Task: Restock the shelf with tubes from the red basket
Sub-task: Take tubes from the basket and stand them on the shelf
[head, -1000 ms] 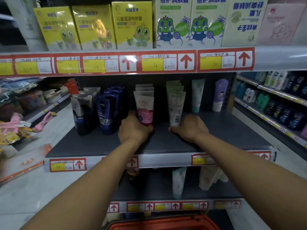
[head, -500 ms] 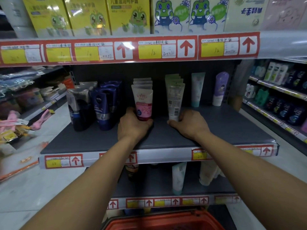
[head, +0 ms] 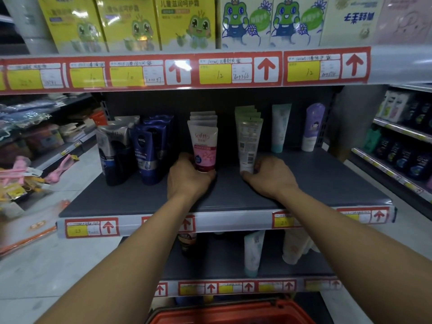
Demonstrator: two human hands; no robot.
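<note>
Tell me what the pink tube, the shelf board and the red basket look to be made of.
Pink tube, gripped at its base by the left hand: likely soft plastic, glossy, with a flat crimped top edge.
Shelf board: probably painted metal, matte dark grey, flat with a thin front lip.
Red basket: seemingly moulded plastic, smooth with a slight sheen; only its rim shows.

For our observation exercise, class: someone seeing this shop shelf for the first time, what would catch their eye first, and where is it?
Two bare arms reach to the middle shelf: the left hand grips the front pink tube, the right hand holds the foot of the pale green tube beside it. Above, bright frog-cartoon boxes line the top shelf over red arrow price tags. The red basket shows at the bottom edge.
</note>
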